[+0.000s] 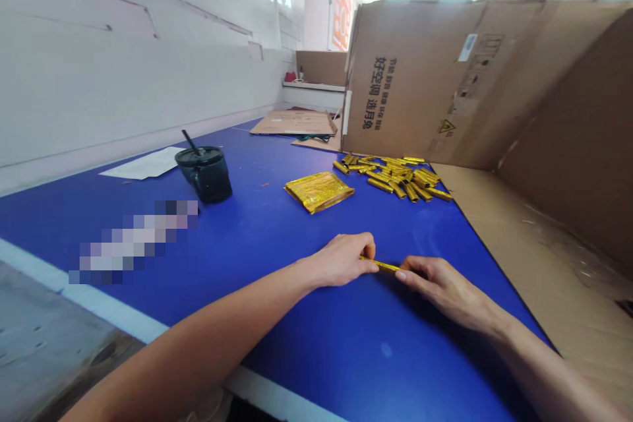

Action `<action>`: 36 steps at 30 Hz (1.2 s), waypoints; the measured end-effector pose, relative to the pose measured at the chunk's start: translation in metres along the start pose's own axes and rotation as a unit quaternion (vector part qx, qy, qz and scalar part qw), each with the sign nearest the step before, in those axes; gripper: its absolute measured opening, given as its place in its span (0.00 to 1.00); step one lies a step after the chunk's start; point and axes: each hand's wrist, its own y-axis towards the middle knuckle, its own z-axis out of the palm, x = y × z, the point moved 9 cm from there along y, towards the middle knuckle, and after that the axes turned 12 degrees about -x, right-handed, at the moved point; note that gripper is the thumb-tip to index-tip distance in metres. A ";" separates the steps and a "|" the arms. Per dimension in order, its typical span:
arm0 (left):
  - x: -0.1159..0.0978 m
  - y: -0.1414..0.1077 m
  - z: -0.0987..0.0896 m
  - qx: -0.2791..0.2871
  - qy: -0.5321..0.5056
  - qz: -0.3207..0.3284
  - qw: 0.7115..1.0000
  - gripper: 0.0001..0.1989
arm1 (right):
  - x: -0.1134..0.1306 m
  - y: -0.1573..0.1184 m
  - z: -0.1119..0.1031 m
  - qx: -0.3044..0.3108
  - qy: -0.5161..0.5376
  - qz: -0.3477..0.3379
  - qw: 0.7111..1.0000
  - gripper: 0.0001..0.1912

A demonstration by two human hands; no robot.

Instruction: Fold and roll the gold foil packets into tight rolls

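Observation:
My left hand (341, 260) and my right hand (440, 287) pinch opposite ends of a thin rolled gold foil strip (380, 266) above the blue worktable (277, 316). Its middle shows between my fingertips, while both ends are hidden. Beyond my hands lies a flat stack of gold foil sheets (319, 191). To its right is a loose heap of several rolled gold foil tubes (393, 177), lying at mixed angles. Neither hand touches the stack or the heap.
A dark green lidded cup (204, 175) with a black straw stands on the table's left side near a white paper sheet (143, 163) and a pixelated blurred object (133, 241). Upright cardboard panels (420, 79) rise behind the heap. Flattened cardboard (297, 123) lies at the far end.

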 end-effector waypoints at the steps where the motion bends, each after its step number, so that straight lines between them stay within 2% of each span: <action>1: 0.000 0.001 -0.003 -0.012 -0.013 -0.002 1.000 0.06 | -0.003 0.000 0.001 0.004 0.012 0.012 1.000 0.18; 3: 0.002 0.005 -0.008 -0.041 -0.062 -0.015 0.997 0.06 | -0.009 0.000 0.005 0.015 0.047 0.036 0.998 0.18; 5: 0.006 0.008 -0.011 -0.073 -0.167 -0.053 0.982 0.07 | -0.010 0.001 0.007 0.003 0.078 0.046 0.996 0.19; 7: 0.011 0.008 -0.010 -0.098 -0.315 -0.112 0.937 0.09 | -0.008 0.001 0.004 -0.044 0.098 0.046 0.993 0.20; 10: 0.009 0.004 0.003 -0.085 -0.476 -0.174 0.858 0.12 | -0.003 -0.001 0.002 -0.132 0.114 0.041 0.984 0.21; 12: 0.003 0.000 0.012 -0.060 -0.508 -0.186 0.839 0.13 | 0.003 -0.004 0.006 -0.157 0.114 0.026 0.981 0.21; 16: -0.003 -0.005 0.019 -0.044 -0.517 -0.190 0.834 0.14 | 0.006 -0.007 0.017 -0.160 0.126 0.013 0.979 0.21; 20: -0.004 -0.005 0.017 -0.035 -0.516 -0.181 0.837 0.16 | 0.002 -0.006 0.024 -0.122 0.167 0.038 0.978 0.22; 25: -0.005 -0.004 0.013 -0.037 -0.511 -0.168 0.842 0.15 | 0.004 -0.006 0.026 -0.081 0.216 0.035 0.972 0.22; 30: -0.003 -0.005 0.018 -0.022 -0.508 -0.179 0.842 0.15 | 0.008 -0.006 0.032 -0.054 0.193 0.039 0.979 0.21; 36: 0.017 0.000 0.007 -0.105 -0.516 -0.217 0.822 0.16 | 0.011 -0.007 0.025 -0.105 0.124 -0.003 0.987 0.20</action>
